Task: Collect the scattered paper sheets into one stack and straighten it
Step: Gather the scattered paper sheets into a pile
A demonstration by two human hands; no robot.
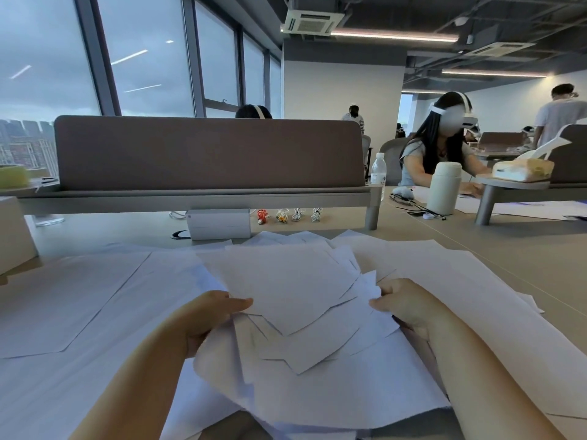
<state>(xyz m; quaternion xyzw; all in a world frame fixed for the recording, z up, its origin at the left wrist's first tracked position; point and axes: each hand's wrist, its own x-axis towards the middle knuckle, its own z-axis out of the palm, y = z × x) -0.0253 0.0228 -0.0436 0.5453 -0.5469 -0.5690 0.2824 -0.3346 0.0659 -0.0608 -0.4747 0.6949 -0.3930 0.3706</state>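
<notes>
Both hands hold the messy bundle of sheets, right in front of the person, low over the worktop. Left hand pinches the left edge, thumb on top. Right hand has fingers curled round the right edge. Corners fan out everywhere, so ease the grip and tap one long edge down to square it. More loose sheets lie flat on both sides. White box and divider bound the far side.
</notes>
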